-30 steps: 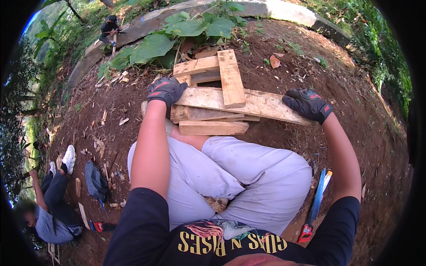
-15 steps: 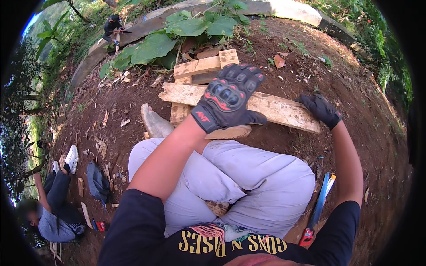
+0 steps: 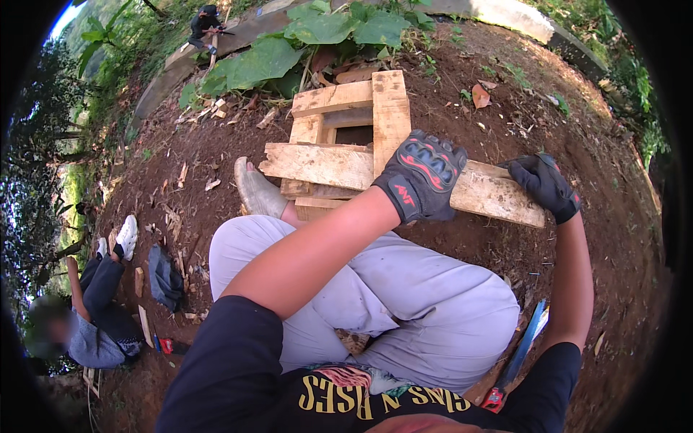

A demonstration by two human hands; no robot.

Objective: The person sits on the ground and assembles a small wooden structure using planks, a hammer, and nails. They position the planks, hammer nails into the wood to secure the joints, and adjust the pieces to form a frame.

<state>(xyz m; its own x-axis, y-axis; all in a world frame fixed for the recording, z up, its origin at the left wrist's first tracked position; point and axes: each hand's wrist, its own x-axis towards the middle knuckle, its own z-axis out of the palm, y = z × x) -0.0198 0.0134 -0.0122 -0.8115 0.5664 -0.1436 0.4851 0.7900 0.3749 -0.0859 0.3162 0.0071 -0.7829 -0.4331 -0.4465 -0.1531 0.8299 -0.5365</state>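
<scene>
At the far left, low in the scene, another person (image 3: pixel 86 317) sits on the bare soil with legs stretched out, white shoes (image 3: pixel 124 237) toward the middle, and a dark cloth (image 3: pixel 164 276) lies just beside them. Further right, the wearer's grey shoe (image 3: pixel 256 191) rests against the near left corner of a wooden pallet frame (image 3: pixel 354 115) lying flat on the red-brown ground; large green leaves (image 3: pixel 274 58) grow just beyond it. Across the near side of the frame lies a long pale plank (image 3: pixel 332 164), running from left to right and slanting slightly nearer at its right end. The left hand (image 3: pixel 422 177), in a black glove with red knuckle pads, lies over the middle of this plank, fingers curled down around its far edge. The right hand (image 3: pixel 543 184), in a black glove, grips the plank's right end, fingers closed on the wood. Near the right knee, a saw with a blue blade (image 3: pixel 525 346) lies on the soil.
</scene>
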